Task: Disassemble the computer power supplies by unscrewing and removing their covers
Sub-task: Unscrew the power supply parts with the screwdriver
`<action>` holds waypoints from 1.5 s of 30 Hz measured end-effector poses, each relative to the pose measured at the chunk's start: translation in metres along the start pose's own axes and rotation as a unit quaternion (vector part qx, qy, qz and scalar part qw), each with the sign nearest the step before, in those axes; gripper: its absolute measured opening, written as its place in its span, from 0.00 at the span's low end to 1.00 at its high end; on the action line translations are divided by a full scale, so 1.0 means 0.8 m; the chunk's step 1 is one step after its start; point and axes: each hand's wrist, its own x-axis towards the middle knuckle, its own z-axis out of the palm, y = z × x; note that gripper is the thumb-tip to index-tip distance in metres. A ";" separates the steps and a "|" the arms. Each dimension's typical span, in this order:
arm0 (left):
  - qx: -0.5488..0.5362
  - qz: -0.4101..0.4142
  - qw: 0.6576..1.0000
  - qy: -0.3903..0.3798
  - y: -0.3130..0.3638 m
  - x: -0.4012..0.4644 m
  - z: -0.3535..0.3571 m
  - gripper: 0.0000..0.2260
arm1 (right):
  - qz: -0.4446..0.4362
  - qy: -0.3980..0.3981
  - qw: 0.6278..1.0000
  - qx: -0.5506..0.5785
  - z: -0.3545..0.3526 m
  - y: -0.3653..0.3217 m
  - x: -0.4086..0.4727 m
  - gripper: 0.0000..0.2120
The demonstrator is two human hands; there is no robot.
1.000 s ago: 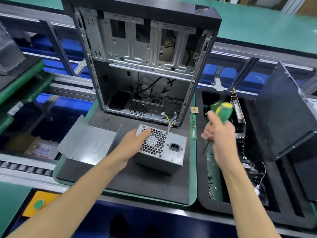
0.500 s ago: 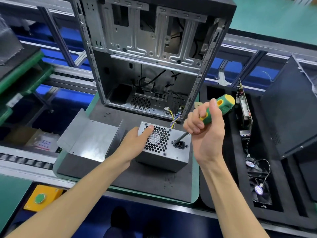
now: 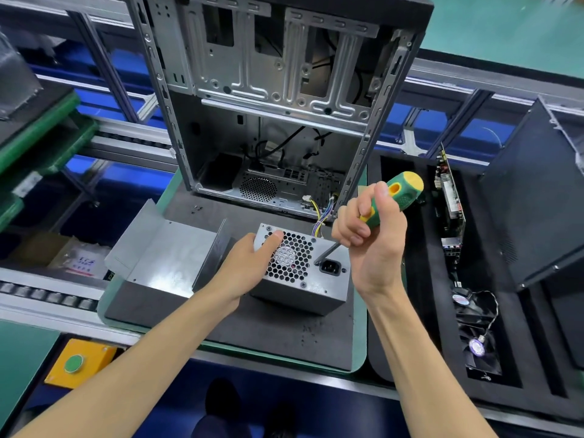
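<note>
Bent metal cover [image 3: 164, 248] lies at mat's left. Left hand [image 3: 249, 263] grips power supply [image 3: 303, 273] mid-mat, thumb on fan grille. Right hand [image 3: 369, 241] fisted round screwdriver [image 3: 392, 200], tip on the top face beside socket. Open case [image 3: 278, 99] behind.

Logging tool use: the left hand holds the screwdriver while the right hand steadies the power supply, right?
Hands are swapped. The head view shows the right hand gripping the screwdriver while the left hand steadies the power supply.

Both forearms are bare, with dark shoes [image 3: 221, 403] below.
</note>
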 end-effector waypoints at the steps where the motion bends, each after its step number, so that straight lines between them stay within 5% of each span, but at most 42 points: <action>1: -0.001 0.002 1.000 -0.001 0.000 0.000 0.000 0.20 | -0.003 -0.004 1.000 0.000 0.000 0.001 -0.001 0.18; 6: -0.003 0.006 1.000 0.002 0.001 -0.002 0.000 0.20 | -0.012 0.008 0.999 0.042 -0.004 0.000 -0.004 0.17; 11: 0.001 0.003 1.000 0.005 0.000 -0.001 0.000 0.20 | -0.014 0.007 0.997 0.081 -0.006 -0.001 -0.006 0.27; 20: 0.000 0.000 1.000 0.003 -0.001 -0.002 0.000 0.21 | -0.021 0.031 0.996 0.077 -0.007 0.006 -0.006 0.18; 37: -0.004 0.005 1.000 -0.004 0.001 -0.002 -0.001 0.22 | -0.026 0.009 0.996 0.080 -0.005 0.000 -0.006 0.26; 45: -0.008 0.004 1.000 -0.003 0.001 -0.003 -0.001 0.24 | -0.022 0.011 0.996 0.089 -0.006 0.002 -0.004 0.22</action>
